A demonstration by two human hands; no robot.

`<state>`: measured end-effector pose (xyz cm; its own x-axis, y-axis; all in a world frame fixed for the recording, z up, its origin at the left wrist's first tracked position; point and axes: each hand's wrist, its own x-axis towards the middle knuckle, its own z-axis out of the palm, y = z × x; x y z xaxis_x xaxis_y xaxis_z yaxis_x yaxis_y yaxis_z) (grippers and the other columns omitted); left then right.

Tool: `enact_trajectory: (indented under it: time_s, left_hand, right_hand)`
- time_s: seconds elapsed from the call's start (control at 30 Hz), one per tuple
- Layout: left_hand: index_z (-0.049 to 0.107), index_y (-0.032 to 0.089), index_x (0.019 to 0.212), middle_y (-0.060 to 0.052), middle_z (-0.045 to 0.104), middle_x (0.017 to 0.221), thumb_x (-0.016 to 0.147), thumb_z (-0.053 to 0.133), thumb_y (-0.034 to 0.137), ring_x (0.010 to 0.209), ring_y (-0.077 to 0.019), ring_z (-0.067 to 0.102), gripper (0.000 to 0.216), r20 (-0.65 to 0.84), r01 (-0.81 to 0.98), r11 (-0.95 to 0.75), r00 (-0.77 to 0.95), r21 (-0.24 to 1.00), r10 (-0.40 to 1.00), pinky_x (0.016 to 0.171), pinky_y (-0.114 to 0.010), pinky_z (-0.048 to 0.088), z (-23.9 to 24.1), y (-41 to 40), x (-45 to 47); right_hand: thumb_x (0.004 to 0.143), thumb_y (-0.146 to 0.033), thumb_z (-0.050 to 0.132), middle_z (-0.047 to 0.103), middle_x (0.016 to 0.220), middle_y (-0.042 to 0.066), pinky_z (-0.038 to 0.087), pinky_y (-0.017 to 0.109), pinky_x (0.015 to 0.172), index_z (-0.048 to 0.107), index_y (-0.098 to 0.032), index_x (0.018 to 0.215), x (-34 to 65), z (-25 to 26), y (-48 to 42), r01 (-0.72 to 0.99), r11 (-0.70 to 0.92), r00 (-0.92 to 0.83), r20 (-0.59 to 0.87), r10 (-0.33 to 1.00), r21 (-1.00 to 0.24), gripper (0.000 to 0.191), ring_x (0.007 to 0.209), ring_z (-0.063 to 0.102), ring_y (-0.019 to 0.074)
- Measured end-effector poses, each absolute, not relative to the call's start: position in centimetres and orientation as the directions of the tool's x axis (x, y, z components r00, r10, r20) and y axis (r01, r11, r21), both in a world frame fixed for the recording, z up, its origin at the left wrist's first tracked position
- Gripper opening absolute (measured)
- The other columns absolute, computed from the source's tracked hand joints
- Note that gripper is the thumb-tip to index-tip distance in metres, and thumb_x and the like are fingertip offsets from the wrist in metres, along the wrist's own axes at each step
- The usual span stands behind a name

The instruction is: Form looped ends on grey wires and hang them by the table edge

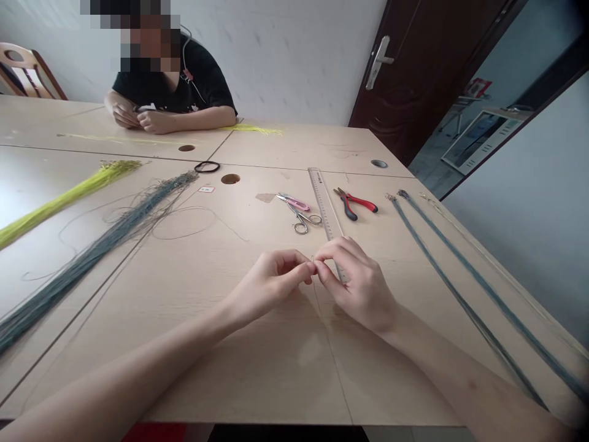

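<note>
Both hands meet fingertip to fingertip over the middle of the table. My left hand [283, 275] pinches a thin cord [324, 325], which trails down toward the table's front edge. My right hand [356, 279] is closed at the same spot, thumb against forefinger, pinching the cord's upper end. The fingers hide most of that end; only a tiny loop pokes up above them. Under and behind my right hand lies a clear ruler [322, 199]. Just beyond the hands are silver scissors [301, 218], pink-handled thread snips [294, 202] and red-and-black pliers [354, 202].
On the left lie a yellow cord bundle [78, 196] and a blue-grey cord bundle [105, 252]. Thinner blue-grey strands [478, 276] run along the right side. A black hair tie [207, 167] and a tape roll [379, 164] rest farther back. Another person [170, 86] sits opposite.
</note>
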<state>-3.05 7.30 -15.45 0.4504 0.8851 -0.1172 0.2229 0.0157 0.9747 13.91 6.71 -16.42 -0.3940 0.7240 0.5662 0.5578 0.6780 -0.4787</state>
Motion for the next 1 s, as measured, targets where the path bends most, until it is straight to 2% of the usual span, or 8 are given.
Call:
enact_trajectory:
  time_s: [0.53,0.73,1.0]
  left_hand:
    - [0.058,0.015,0.068,0.004,0.05,0.06,0.083,0.05,0.023,0.058,-0.008,0.042,0.02,-0.01,0.24,-0.106,0.436,0.965,0.9,0.056,-0.021,0.032,-15.9,7.62,-3.1]
    - [0.059,0.014,0.071,0.001,0.058,0.068,0.084,0.049,0.024,0.066,-0.0102,0.05,0.019,0.015,0.225,-0.128,0.444,0.966,0.896,0.062,-0.021,0.037,-16.17,7.57,-3.14]
    - [0.056,0.015,0.069,0.002,0.055,0.066,0.083,0.05,0.024,0.065,-0.0097,0.049,0.018,0.044,0.225,-0.156,0.437,0.962,0.898,0.061,-0.021,0.037,-16.17,7.38,-3.14]
  right_hand:
    - [0.088,-0.014,0.047,0.059,0.079,0.004,0.04,0.032,0.073,0.053,-0.016,0.081,14.12,-16.63,7.01,0.592,0.72,-0.451,0.591,0.669,-0.362,0.009,0.078,0.051,0.0166]
    - [0.087,-0.013,0.046,0.058,0.079,0.004,0.039,0.03,0.073,0.052,-0.016,0.08,14.06,-16.49,6.77,0.588,0.735,-0.461,0.607,0.648,-0.338,0.01,0.077,0.05,0.016]
    - [0.087,-0.016,0.047,0.058,0.079,0.003,0.041,0.03,0.073,0.054,-0.017,0.08,14.05,-16.55,6.76,0.597,0.737,-0.467,0.609,0.64,-0.317,0.01,0.077,0.052,0.0148]
